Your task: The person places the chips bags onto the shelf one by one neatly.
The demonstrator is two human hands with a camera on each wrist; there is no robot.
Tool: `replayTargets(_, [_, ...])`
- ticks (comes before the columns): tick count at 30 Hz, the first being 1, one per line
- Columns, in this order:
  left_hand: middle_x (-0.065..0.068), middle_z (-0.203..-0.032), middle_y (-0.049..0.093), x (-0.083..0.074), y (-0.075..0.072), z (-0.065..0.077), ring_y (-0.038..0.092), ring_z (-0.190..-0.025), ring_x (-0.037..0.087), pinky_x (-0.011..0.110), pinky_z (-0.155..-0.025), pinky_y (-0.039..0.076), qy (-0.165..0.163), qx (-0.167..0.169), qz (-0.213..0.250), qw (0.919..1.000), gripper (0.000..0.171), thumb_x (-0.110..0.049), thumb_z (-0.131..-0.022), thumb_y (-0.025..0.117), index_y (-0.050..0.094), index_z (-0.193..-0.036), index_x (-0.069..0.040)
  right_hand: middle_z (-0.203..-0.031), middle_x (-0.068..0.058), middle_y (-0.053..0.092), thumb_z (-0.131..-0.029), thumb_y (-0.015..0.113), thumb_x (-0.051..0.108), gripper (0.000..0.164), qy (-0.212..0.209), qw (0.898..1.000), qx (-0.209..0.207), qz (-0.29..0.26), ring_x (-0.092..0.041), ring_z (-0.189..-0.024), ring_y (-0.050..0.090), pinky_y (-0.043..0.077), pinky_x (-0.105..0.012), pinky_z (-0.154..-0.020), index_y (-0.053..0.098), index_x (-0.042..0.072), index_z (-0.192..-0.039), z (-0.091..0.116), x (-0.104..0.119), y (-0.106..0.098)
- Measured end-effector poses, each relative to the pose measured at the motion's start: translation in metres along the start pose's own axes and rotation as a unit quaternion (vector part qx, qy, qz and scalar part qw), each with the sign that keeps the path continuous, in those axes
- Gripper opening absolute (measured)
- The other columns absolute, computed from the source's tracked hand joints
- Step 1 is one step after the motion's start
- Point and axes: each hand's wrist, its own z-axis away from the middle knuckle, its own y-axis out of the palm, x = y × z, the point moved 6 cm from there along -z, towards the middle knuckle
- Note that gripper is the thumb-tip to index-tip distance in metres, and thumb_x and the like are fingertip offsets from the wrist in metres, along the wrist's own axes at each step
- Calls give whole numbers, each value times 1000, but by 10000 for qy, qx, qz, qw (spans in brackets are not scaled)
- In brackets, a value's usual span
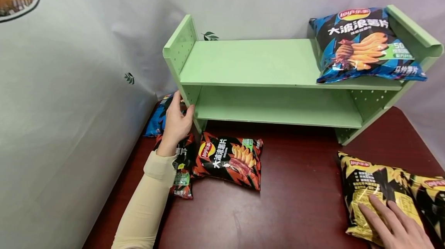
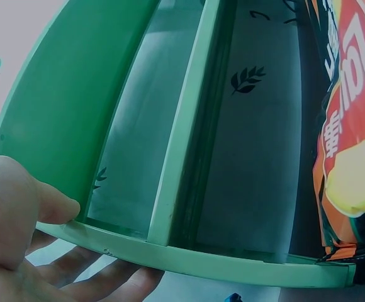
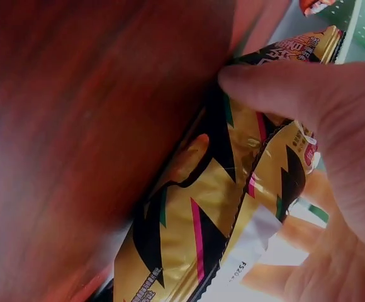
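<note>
My left hand (image 1: 179,119) grips the left side panel of a light green two-tier shelf (image 1: 253,61). In the left wrist view the thumb lies inside the panel (image 2: 132,248) and the fingers are outside it. At the lower right, my right hand (image 1: 399,225) holds a yellow-and-black chip bag (image 1: 368,179) lying on the table. The right wrist view has the thumb on one face of this bag (image 3: 189,220) and the fingers around the other side. A blue chip bag (image 1: 365,48) leans at the right end of the upper tier.
One red-and-black chip bag (image 1: 229,160) lies before the shelf's left foot, another (image 1: 182,167) beside it, partly behind my left arm. A blue bag (image 1: 156,121) sits behind my left hand. A second yellow-and-black bag (image 1: 429,198) lies at the right edge. White cloth (image 1: 87,106) surrounds the dark red table (image 1: 288,195).
</note>
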Motion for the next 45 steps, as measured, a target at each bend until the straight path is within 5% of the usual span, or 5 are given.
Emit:
replayTargets(8, [14, -152, 50, -1, 0, -3, 63, -126, 39, 58, -92, 59, 44, -23, -48, 10000, 60, -10, -104, 56, 38, -159, -24, -133, -25, 59, -102, 21, 75, 85, -740, 9967, -270, -177, -38, -99, 58, -4, -24, -130, 59, 7, -136, -16, -7, -12])
replayTargets(23, [14, -150, 51, -2, 0, -3, 63, -126, 39, 58, -93, 59, 22, -14, 35, 10000, 58, -9, -104, 56, 40, -158, -23, -128, -20, 62, -104, 6, 64, 86, 556, 9977, -189, -347, -44, -108, 54, 38, -58, -94, 68, 7, -122, -29, -5, -30])
replayTargets(29, [15, -148, 52, -1, 0, 0, 64, -124, 40, 58, -91, 59, -20, -1, -12, 10000, 57, -10, -104, 56, 40, -158, -21, -130, -23, 63, -104, 21, 59, 76, 156, 9939, -698, -834, -34, -107, 53, 14, -18, -126, 70, 2, -119, -43, -1, -45])
replayTargets(36, [15, -149, 52, 0, 1, 1, 65, -122, 41, 58, -90, 60, 3, 6, -6, 10000, 57, -10, -105, 55, 39, -158, -23, -144, -13, 63, -103, 34, 48, 71, -8, 9772, -1357, -1633, 18, -142, 26, 19, -2, -110, 71, -11, -112, -58, 2, -54])
replayTargets(45, [15, -149, 52, -1, 1, 1, 64, -124, 42, 59, -91, 59, 17, -15, 23, 10000, 57, -10, -104, 56, 40, -158, -23, -149, 0, 57, -72, 55, -23, 58, 1212, 9253, -1511, -3261, 10, -127, 50, 35, -3, -61, 64, -13, -128, -69, 7, -63])
